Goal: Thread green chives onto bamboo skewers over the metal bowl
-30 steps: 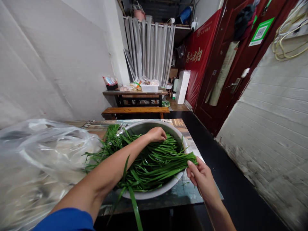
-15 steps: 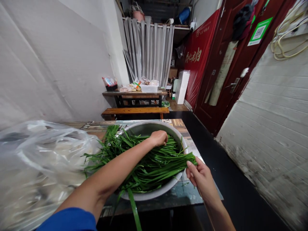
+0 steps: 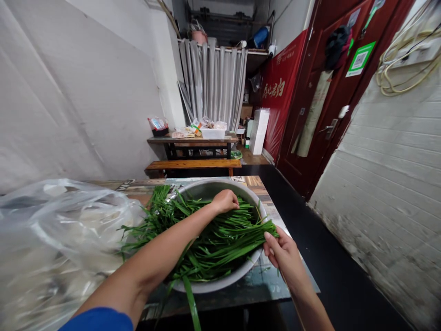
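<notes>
A large metal basin is heaped with long green garlic chives, their leafy ends spilling over its left rim. My left arm crosses over the heap, and my left hand is closed on chives near the far right side; its fingertips are partly hidden. At the right rim, my right hand pinches the stem ends of a bunch between thumb and fingers. One broad leaf hangs down over the front of the basin.
The basin stands on a patterned table. To its left lies a big clear plastic bag with pale contents. Beyond are a wooden bench and another table with a white tub. A red door is at right.
The whole scene sits slightly lower in the picture as the camera tilts up. Both hands keep nearly the same places at the chives.
</notes>
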Demonstrator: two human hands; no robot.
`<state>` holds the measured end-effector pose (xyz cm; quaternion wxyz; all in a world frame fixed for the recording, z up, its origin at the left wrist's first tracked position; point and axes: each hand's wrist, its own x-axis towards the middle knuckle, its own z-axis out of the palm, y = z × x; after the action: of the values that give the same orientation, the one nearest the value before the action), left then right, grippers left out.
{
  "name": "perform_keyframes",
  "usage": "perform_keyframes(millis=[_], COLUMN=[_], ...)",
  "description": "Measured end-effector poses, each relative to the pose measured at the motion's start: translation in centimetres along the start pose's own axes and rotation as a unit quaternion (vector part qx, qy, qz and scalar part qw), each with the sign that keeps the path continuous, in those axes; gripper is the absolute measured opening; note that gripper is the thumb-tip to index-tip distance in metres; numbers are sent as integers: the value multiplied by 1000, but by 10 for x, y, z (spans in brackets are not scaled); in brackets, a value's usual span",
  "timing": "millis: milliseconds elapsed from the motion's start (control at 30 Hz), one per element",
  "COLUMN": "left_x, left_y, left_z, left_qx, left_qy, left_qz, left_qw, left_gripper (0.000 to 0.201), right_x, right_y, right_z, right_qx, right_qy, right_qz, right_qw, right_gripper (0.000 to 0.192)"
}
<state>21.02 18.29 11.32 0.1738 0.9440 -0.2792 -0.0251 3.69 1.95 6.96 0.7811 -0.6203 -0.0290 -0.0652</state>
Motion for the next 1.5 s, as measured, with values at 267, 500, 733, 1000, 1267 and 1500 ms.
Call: perform_keyframes(millis=[267, 500, 733, 1000, 1267, 1500], left_x=[-7, -20, -27, -28, -30, -43], left_y=[17, 26, 37, 44, 38, 50], left_z=[-4, 1, 1, 5, 8, 12], left_qx=[-48, -230, -326, -345, -339, -326], left_qy=[105, 46, 27, 28, 40, 33], left_qz=[59, 29, 18, 25, 46, 41], left_qw=[992, 972, 945, 938, 939, 944], left_gripper=[18, 25, 25, 27, 27, 30], right_x=[3, 12, 16, 14, 11, 9], right_y=[1, 5, 7, 4, -1, -2], right_z=[-1, -1, -2, -1, 4, 6], right_qx=[9, 40, 44, 35, 51, 46], right_qy=[0, -2, -6, 1, 19, 13], right_qz=[2, 18, 14, 24, 33, 21], right_qw=[1000, 999, 999, 999, 998, 999], right_gripper=[20, 20, 20, 25, 28, 25])
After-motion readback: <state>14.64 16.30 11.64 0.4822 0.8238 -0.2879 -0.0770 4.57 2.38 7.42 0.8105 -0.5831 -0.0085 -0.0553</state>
